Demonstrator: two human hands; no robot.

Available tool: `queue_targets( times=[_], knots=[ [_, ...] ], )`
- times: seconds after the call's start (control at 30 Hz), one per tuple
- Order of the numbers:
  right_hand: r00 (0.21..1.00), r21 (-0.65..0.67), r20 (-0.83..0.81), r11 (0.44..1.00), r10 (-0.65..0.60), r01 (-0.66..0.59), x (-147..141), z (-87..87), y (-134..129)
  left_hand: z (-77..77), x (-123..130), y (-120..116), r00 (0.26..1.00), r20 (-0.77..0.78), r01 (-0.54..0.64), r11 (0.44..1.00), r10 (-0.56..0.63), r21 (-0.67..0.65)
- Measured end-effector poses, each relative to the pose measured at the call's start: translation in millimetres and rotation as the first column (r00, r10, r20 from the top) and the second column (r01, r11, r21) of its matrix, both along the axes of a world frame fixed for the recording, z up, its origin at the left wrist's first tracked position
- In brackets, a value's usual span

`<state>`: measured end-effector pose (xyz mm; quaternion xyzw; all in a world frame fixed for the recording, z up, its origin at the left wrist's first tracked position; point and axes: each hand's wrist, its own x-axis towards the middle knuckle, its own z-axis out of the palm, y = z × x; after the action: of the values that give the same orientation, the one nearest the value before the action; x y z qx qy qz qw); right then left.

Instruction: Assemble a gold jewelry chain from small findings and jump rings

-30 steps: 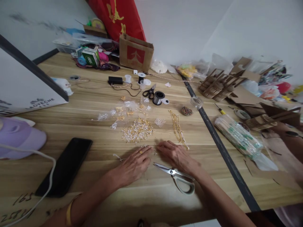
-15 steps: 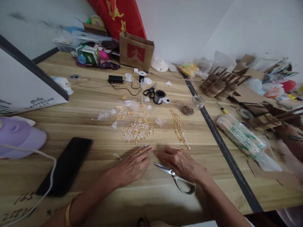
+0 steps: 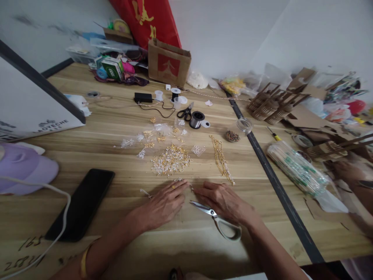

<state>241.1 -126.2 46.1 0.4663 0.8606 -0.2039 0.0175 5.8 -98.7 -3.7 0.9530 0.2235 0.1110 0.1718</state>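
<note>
My left hand (image 3: 166, 204) rests low over the wooden table, fingers together, with a small silver chain (image 3: 145, 193) coming out beside it. Small bits lie at its fingertips. Just to the right, my right hand (image 3: 220, 196) has its fingers curled together near a tiny piece; what they hold is too small to make out. Grey-handled scissors (image 3: 229, 229) lie under and beside that hand, blades toward the left. A pile of gold and silver beads (image 3: 170, 160) sits beyond both hands. Gold chains (image 3: 220, 159) lie to the right of the pile.
A black phone (image 3: 81, 204) and purple cap (image 3: 27, 167) are at left. Behind the beads are black scissors (image 3: 185, 112) and a wire spool (image 3: 196, 119). A bead jar (image 3: 232, 135) and packed sticks (image 3: 297, 165) stand right. Another person's hand (image 3: 345, 169) shows at the right edge.
The other person's hand at the right edge has moved slightly left and down. My own hands hold nearly the same pose; the view has shifted a little.
</note>
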Motion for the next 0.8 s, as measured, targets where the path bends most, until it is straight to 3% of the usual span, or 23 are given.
queue_targets(
  times=[0.8],
  knots=[
    [0.999,-0.029,-0.048,0.999,0.022,-0.024,-0.2,0.5,0.8,-1.0,0.0,0.7,0.999,-0.036,0.014,1.000,-0.014,0.020]
  ],
)
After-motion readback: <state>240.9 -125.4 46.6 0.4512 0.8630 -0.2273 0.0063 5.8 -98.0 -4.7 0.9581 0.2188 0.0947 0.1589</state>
